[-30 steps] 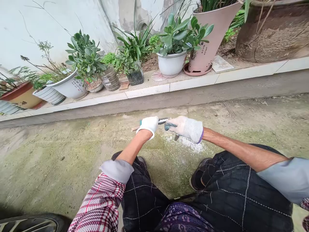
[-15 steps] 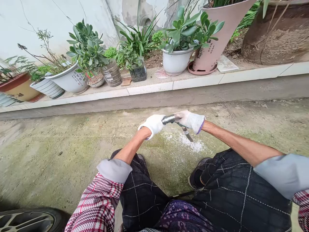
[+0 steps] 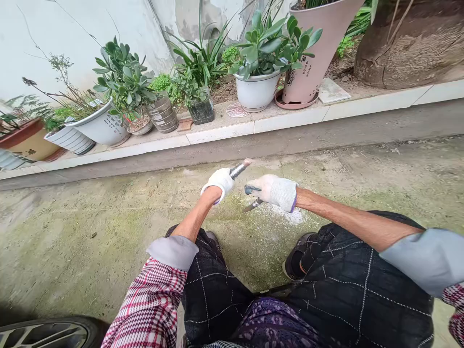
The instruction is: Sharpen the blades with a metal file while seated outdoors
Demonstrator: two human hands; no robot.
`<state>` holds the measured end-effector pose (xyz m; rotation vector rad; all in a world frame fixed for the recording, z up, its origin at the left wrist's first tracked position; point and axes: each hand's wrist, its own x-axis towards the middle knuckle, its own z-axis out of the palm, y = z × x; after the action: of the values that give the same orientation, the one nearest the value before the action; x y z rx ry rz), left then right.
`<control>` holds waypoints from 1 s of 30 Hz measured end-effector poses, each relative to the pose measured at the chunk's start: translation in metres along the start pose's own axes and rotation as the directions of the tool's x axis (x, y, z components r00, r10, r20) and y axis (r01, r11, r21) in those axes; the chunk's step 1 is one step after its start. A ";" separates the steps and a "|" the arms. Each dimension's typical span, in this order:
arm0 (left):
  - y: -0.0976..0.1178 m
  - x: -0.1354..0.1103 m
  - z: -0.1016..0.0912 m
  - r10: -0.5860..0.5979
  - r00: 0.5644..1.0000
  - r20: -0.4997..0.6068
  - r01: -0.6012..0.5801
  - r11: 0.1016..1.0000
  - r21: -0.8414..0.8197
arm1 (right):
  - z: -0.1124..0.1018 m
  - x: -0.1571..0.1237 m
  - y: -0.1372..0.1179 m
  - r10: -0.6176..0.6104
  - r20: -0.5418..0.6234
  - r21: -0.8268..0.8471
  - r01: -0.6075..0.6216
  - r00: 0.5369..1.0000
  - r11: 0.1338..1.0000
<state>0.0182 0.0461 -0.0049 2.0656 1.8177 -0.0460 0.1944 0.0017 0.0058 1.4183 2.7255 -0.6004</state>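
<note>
My left hand [image 3: 218, 182], in a white glove, grips a silvery scaled fish [image 3: 239, 169] that sticks up and to the right out of the fist. My right hand [image 3: 272, 190], also gloved, holds a small knife [image 3: 253, 205] with a teal handle; its blade points down and left, just below the fish and apart from it. Both hands hover over the concrete ground [image 3: 90, 227], above a patch of white scrapings [image 3: 290, 215]. My knees in dark checked trousers [image 3: 348, 290] are below.
A raised tiled ledge [image 3: 217, 135] runs across the back with several potted plants, among them a white pot [image 3: 256, 92] and a tall pink pot [image 3: 311, 58]. A wheel [image 3: 47, 334] shows at the bottom left. My sandalled foot [image 3: 295, 258] rests under the right arm.
The fish has tilted from lying level between the hands to pointing up and right. My right hand has drawn away from it, and the knife blade has swung from down-right to down-left.
</note>
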 end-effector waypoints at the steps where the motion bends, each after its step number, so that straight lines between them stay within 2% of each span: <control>1: -0.001 0.001 0.001 0.014 1.000 -0.005 -0.013 0.993 0.117 | -0.001 -0.001 -0.001 0.004 -0.003 -0.021 -0.004 1.000 1.000; 3: 0.000 -0.001 0.006 0.048 0.999 0.022 -0.052 0.953 0.299 | -0.004 -0.002 0.000 0.036 -0.009 -0.058 -0.036 0.999 0.998; 5: 0.004 -0.005 0.012 0.091 0.991 0.100 -0.123 0.910 0.395 | -0.005 -0.001 0.004 0.080 -0.002 -0.082 -0.080 0.997 0.993; 8: 0.011 -0.013 0.023 0.206 0.953 0.222 -0.288 0.843 0.455 | -0.006 0.003 0.014 0.118 0.037 -0.089 -0.114 0.992 0.989; 12: 0.015 -0.018 0.030 0.313 0.912 0.264 -0.405 0.786 0.467 | -0.002 0.006 0.023 0.090 0.039 0.000 -0.090 0.995 0.996; 18: 0.015 -0.027 0.017 0.364 0.895 0.256 -0.444 0.772 0.454 | 0.007 0.013 0.034 -0.035 -0.040 0.163 0.041 0.999 0.986; 24: 0.019 -0.039 0.001 0.350 0.901 0.256 -0.425 0.831 0.359 | 0.008 0.019 0.047 -0.087 -0.078 0.346 0.108 0.993 0.932; 27: 0.017 -0.039 -0.005 0.366 0.908 0.204 -0.411 0.873 0.263 | 0.005 0.019 0.053 -0.083 -0.113 0.411 0.123 0.990 0.903; 30: 0.013 -0.036 -0.007 0.376 0.922 0.093 -0.386 0.915 0.121 | 0.005 0.020 0.056 -0.036 -0.121 0.466 0.088 0.992 0.880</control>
<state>0.0228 0.0132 0.0151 2.4487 1.3752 -0.1357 0.2262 0.0446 -0.0206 1.4800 2.8410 -1.3045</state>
